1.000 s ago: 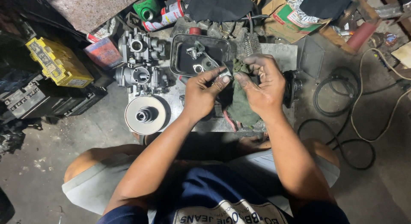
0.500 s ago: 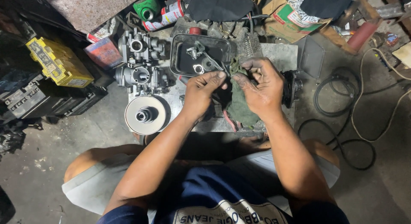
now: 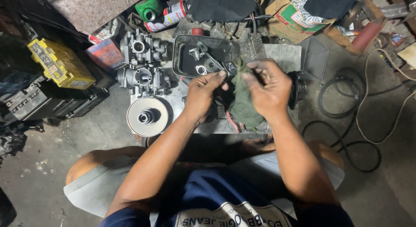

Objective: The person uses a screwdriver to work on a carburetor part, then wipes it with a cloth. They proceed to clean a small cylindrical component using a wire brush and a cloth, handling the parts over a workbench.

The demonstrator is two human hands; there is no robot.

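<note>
My left hand [image 3: 201,94] pinches a small dark metal part [image 3: 229,69] at its fingertips, over the low metal work stand [image 3: 281,53]. My right hand [image 3: 268,86] grips a dirty green rag [image 3: 242,103] and presses its top end against that part. The rag hangs down between both hands. Most of the small part is hidden by the fingers and the rag.
A black tray [image 3: 182,47] with small metal pieces lies just behind my hands. Two carburetor bodies [image 3: 141,62] and a round pulley disc [image 3: 147,116] sit to the left. A yellow box [image 3: 58,64], spray can [image 3: 167,16], cardboard box [image 3: 290,19] and coiled cables [image 3: 346,110] surround the stand.
My left fingers have curled in tighter around the small part and shifted slightly away. My right hand has worked the rag over it, turning a little.
</note>
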